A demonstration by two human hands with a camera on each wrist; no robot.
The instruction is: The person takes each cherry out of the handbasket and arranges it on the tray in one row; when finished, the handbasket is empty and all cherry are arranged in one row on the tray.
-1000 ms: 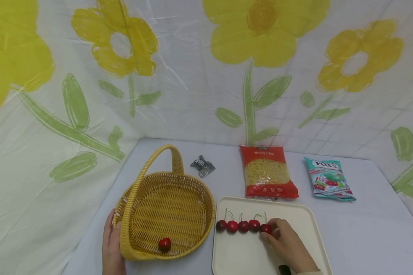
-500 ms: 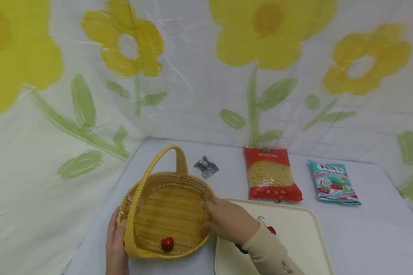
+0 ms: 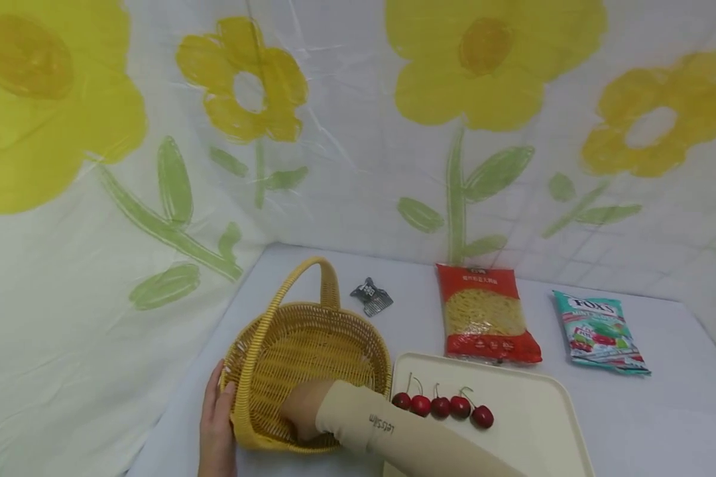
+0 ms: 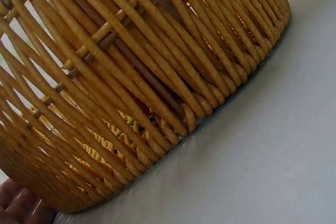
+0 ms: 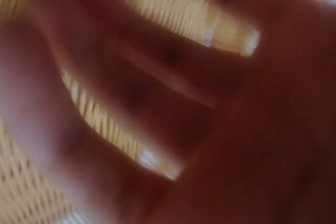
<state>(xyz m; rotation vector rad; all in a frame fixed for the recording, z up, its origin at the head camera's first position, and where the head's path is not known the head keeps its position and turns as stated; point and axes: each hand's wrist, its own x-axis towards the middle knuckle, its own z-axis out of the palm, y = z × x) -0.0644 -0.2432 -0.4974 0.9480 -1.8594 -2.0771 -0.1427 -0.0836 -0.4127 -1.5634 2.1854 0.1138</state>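
Observation:
The yellow wicker basket (image 3: 319, 351) with a tall arched handle stands at the left of the table. Along its left outer side lies my left hand (image 3: 217, 421), fingers extended against the wall; its fingertips (image 4: 23, 203) show by the basket's base in the left wrist view. My right hand (image 3: 305, 405) reaches down inside, low near the front wall. In the blurred right wrist view its fingers (image 5: 147, 114) bend toward the weave with gaps between them. Their tips and the cherry inside are hidden, so I cannot tell whether they hold it.
A cream tray (image 3: 513, 457) sits right of the basket, with a row of several stemmed cherries (image 3: 440, 407) partly behind the right sleeve (image 3: 388, 424). Behind are a small dark wrapped packet (image 3: 371, 296), a red pasta bag (image 3: 486, 315) and a teal candy bag (image 3: 601, 331).
My right hand has left the rightmost cherry in the tray's row, crossed left over the basket's rim and gone down inside. That cherry now sits slightly lower. My left hand stays at the basket's side.

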